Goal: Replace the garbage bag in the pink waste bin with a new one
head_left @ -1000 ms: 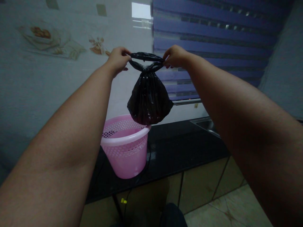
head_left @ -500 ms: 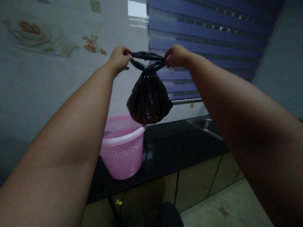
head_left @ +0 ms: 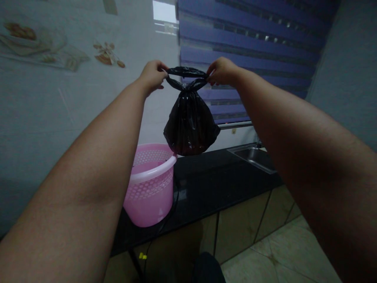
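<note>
A black plastic bag (head_left: 191,122), full and gathered at its neck, hangs in the air between my hands. My left hand (head_left: 153,76) pinches the left end of its loop, fingers closed on the plastic. At the other end, my right hand (head_left: 223,72) grips the bag the same way. The loop is stretched sideways between them, with what looks like a knot just below. What lies inside the bag cannot be seen. Behind and below the bag, to its left, stands a pink plastic basket (head_left: 151,200), partly covered by my left forearm.
The basket rests on a black countertop (head_left: 206,184) running to a metal sink (head_left: 256,157) at right. A dark cable (head_left: 176,192) trails beside the basket and over the edge. Cabinets (head_left: 238,232) stand below. Behind are a tiled wall (head_left: 129,102) and a purple striped blind (head_left: 253,23).
The bag and both hands have shifted slightly right in the view, while the room has slid left as my head turned a little. Both hands keep their grip.
</note>
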### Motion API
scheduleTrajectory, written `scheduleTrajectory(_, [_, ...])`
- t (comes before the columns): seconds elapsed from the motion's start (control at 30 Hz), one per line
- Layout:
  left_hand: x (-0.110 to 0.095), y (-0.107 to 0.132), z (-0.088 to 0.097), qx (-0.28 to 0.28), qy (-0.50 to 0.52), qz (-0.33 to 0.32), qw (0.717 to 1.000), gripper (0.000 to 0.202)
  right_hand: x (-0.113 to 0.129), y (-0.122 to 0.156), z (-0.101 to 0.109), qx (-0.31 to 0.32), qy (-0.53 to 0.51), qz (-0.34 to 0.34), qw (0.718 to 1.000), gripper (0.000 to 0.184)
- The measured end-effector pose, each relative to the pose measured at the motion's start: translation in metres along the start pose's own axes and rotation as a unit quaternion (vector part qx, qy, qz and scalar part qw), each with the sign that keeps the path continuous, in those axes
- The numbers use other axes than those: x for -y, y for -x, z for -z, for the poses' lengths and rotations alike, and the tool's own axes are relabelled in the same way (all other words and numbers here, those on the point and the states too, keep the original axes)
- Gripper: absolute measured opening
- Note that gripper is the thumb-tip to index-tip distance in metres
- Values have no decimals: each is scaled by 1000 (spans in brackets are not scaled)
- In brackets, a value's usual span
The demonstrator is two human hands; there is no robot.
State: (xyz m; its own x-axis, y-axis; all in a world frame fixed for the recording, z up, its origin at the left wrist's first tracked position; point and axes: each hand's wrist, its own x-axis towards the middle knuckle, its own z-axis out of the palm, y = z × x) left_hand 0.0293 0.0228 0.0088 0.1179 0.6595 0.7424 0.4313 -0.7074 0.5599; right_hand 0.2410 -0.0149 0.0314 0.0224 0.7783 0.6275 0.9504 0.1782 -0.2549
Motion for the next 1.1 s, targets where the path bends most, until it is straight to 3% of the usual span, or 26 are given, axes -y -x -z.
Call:
scheduleTrajectory(0.67, [11, -26, -17, 33, 3, 13, 999, 20, -2, 11, 0, 5, -98, -50, 994, 25])
scheduleTrajectory(0.97, [9, -24, -21, 54, -5, 29, 998, 16, -5, 8, -7, 25, -121, -66, 990, 6])
scheduleTrajectory(1.1, [10, -20, -19, 71, 8, 29, 997, 14, -8, 8, -11, 15, -142, -77, 987, 8])
